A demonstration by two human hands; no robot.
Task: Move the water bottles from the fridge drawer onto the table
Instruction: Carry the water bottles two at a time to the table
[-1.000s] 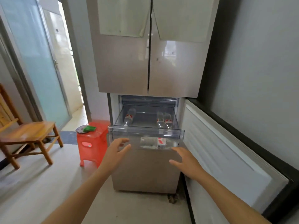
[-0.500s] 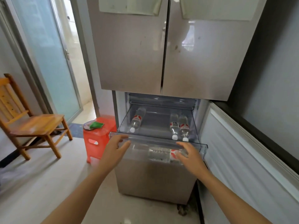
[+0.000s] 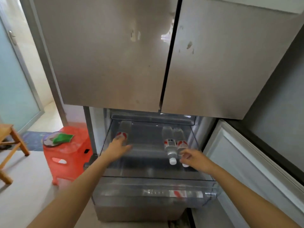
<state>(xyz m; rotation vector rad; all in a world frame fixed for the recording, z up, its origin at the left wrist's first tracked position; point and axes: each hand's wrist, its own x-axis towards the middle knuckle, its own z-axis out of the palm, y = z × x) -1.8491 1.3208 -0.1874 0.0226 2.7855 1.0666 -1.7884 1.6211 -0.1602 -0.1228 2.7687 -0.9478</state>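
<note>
Fridge drawer [image 3: 148,178] juts open over grey floor [image 3: 28,188], beside red stool [image 3: 69,156].

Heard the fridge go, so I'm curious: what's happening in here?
A person is reaching into the pulled-out clear fridge drawer. The left hand rests on the lone water bottle at the left. The right hand is at the neck end of the two water bottles lying side by side, grip unclear. A fourth bottle lies crosswise in the bin below. None is out yet.
</note>
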